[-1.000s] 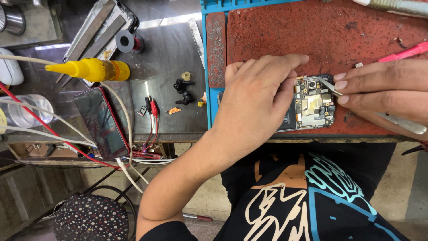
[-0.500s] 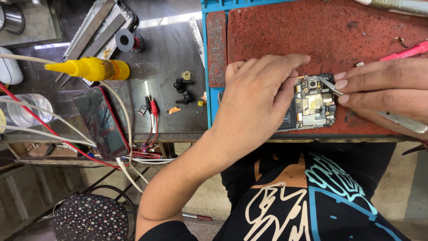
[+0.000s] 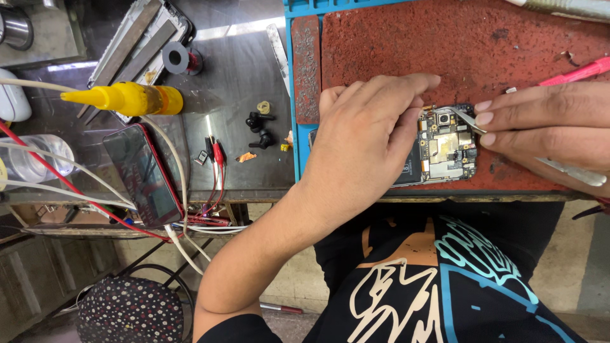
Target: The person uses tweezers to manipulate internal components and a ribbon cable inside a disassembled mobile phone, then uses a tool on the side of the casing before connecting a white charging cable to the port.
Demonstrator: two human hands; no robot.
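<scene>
An opened phone [image 3: 445, 149] with its circuit board exposed lies on a worn red work mat [image 3: 457, 51] near the bench's front edge. My left hand [image 3: 365, 136] rests over the phone's left part, fingers spread and pressing it onto the mat. My right hand [image 3: 549, 130] comes in from the right and pinches metal tweezers [image 3: 469, 119], whose tip touches the top of the board near the camera module. The tweezers' rear end sticks out below the hand.
A yellow squeeze bottle [image 3: 124, 98] lies at the left of the dark bench. A red-edged phone [image 3: 143, 174], red and white cables [image 3: 190, 216], small black parts [image 3: 259, 127], a tape roll [image 3: 178, 58] and a pink tool [image 3: 575, 71] lie around. A spotted stool [image 3: 130, 311] stands below.
Both hands hold nearly the same pose. The tweezers' tip has shifted slightly on the board's top edge.
</scene>
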